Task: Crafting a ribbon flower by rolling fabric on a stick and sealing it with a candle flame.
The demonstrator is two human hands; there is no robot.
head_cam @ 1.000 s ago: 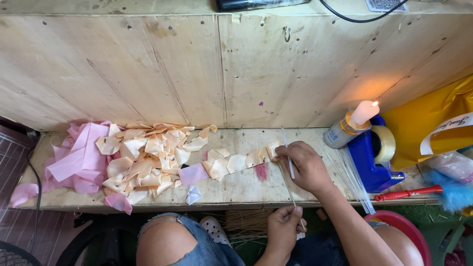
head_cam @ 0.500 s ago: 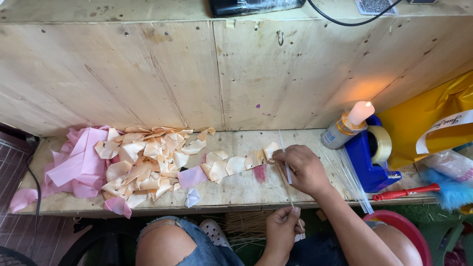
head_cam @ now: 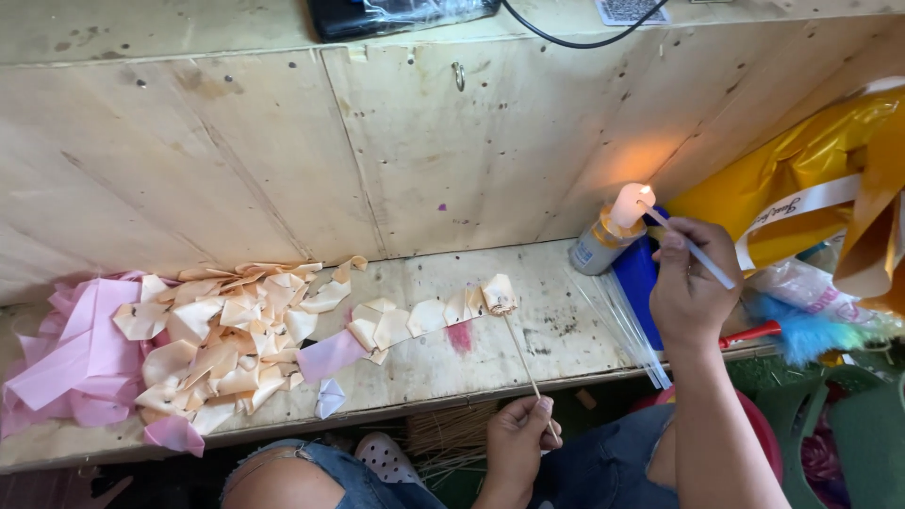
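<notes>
My left hand [head_cam: 518, 443] is below the shelf edge, pinching the lower end of a thin wooden stick [head_cam: 519, 356]. A rolled peach paper bud [head_cam: 499, 293] sits on the stick's top end, resting on the wooden shelf [head_cam: 556, 325]. My right hand [head_cam: 691, 283] is raised at the right, gripping a thin white rod [head_cam: 699, 252]. The rod's tip touches the flame of a lit candle [head_cam: 627, 205]. A row of peach paper petals [head_cam: 415, 319] lies left of the bud.
A heap of peach petals [head_cam: 222, 344] and pink paper sheets [head_cam: 71, 363] cover the shelf's left. A blue holder [head_cam: 637, 273], clear thin strips [head_cam: 627, 325], a yellow bag [head_cam: 801, 160] and a blue feather duster [head_cam: 815, 332] crowd the right. A plywood wall stands behind.
My right hand left the bud at the stick's top and moved right and up to the candle, bringing the white rod's tip to the flame. My left hand still holds the stick.
</notes>
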